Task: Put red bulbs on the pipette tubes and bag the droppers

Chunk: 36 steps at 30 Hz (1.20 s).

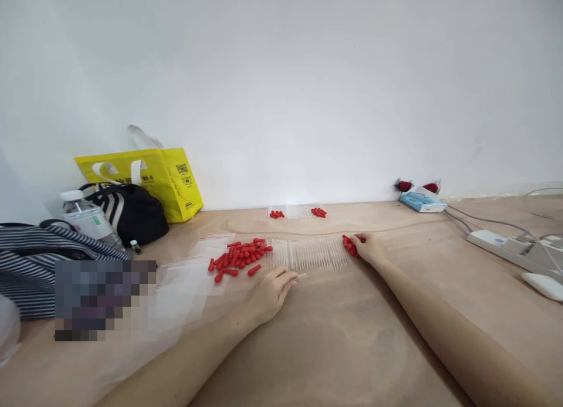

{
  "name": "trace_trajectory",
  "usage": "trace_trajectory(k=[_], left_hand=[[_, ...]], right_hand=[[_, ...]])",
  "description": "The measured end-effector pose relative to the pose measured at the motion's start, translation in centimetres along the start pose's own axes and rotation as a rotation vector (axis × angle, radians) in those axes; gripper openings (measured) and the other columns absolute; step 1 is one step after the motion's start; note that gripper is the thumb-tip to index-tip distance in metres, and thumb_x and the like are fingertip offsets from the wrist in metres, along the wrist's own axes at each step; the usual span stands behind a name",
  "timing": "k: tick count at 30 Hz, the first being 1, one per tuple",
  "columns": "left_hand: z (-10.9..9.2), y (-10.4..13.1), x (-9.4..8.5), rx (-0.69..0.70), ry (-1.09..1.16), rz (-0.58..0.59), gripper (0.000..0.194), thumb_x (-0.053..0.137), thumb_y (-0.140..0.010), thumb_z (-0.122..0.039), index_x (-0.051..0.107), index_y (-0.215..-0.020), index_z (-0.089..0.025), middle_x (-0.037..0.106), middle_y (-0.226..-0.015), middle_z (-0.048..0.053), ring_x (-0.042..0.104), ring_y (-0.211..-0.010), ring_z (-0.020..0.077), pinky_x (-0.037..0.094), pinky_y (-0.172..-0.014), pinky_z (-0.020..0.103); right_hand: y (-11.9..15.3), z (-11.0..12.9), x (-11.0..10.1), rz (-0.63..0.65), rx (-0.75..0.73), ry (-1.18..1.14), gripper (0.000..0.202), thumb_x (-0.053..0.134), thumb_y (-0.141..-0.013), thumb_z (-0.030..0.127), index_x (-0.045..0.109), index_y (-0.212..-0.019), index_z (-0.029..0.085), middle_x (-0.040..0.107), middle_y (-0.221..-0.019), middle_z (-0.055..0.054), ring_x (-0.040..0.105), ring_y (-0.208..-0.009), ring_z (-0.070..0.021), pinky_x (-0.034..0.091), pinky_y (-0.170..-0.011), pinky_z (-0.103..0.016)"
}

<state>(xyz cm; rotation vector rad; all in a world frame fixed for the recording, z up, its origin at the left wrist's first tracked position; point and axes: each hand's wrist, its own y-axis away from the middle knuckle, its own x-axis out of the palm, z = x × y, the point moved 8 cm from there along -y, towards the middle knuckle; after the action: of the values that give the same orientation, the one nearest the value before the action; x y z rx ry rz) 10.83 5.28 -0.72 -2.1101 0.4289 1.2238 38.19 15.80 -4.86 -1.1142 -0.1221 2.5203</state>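
Loose red rubber bulbs (237, 255) lie in a pile left of a row of thin clear tubes (314, 254) on the wooden table (343, 336). My left hand (273, 290) is in front of the row's left part, its fingers pinched on a small pale, clear piece whose tip shows at the fingertips. At the row's right end, my right hand (368, 248) has its fingers closed at a small cluster of red bulbs (349, 246); whether it grips one is hidden.
Near the wall are two small red groups (319, 212) on clear plastic. A yellow bag (176, 184), black bag (136, 210) and bottle (90, 219) stand left. Plastic bags (176, 295) lie at front left. Right are a tissue pack (422, 200), power strip (505, 246) and cables.
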Motion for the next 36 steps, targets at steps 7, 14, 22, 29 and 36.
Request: trace_trajectory(k=[7,14,22,29,36], left_hand=[[-0.2,-0.1,-0.4,-0.002,0.057,-0.036,0.020,0.039,-0.086,-0.019,0.059,-0.091,-0.019,0.056,-0.087,0.003,0.054,-0.080,0.0146,0.043,-0.074,0.026],[0.2,-0.3,-0.5,-0.032,0.060,-0.022,0.018,0.041,-0.085,-0.020,0.059,-0.090,-0.019,0.062,-0.088,0.004,0.055,-0.084,0.0174,0.043,-0.076,0.030],[-0.1,-0.3,-0.5,-0.006,0.034,-0.026,0.018,0.041,-0.086,-0.021,0.059,-0.089,-0.018,0.062,-0.086,0.004,0.055,-0.083,0.0166,0.042,-0.075,0.028],[-0.4,-0.3,-0.5,0.024,0.012,-0.029,0.018,0.043,-0.085,-0.020,0.060,-0.090,-0.018,0.063,-0.084,0.003,0.056,-0.081,0.0162,0.042,-0.074,0.027],[-0.5,-0.4,-0.5,0.054,0.008,-0.068,0.020,0.044,-0.085,-0.021,0.062,-0.092,-0.018,0.064,-0.083,0.003,0.057,-0.078,0.0157,0.043,-0.072,0.027]], right_hand=[[1.5,3.2,-2.1,-0.214,-0.145,-0.142,0.033,0.042,-0.079,0.043,0.063,-0.082,0.017,0.059,-0.083,-0.009,0.053,-0.081,-0.0199,0.039,-0.071,-0.030],[8.1,8.3,1.9,0.271,-0.295,-0.734,0.031,0.058,-0.068,0.047,0.049,-0.075,0.019,0.056,-0.065,0.000,0.051,-0.058,-0.0128,0.040,-0.057,-0.026],[13.2,11.9,2.3,0.393,-0.747,-0.163,0.019,0.054,-0.074,0.022,0.063,-0.090,0.020,0.059,-0.078,-0.004,0.050,-0.077,-0.0179,0.038,-0.073,-0.033],[12.5,11.4,2.7,0.356,-0.666,-0.108,0.014,0.054,-0.076,0.026,0.067,-0.083,0.022,0.057,-0.078,-0.004,0.049,-0.077,-0.0173,0.038,-0.072,-0.030],[12.3,11.9,2.7,0.370,-0.638,-0.206,0.008,0.054,-0.077,0.022,0.061,-0.079,0.020,0.059,-0.076,-0.002,0.050,-0.072,-0.0141,0.037,-0.067,-0.026]])
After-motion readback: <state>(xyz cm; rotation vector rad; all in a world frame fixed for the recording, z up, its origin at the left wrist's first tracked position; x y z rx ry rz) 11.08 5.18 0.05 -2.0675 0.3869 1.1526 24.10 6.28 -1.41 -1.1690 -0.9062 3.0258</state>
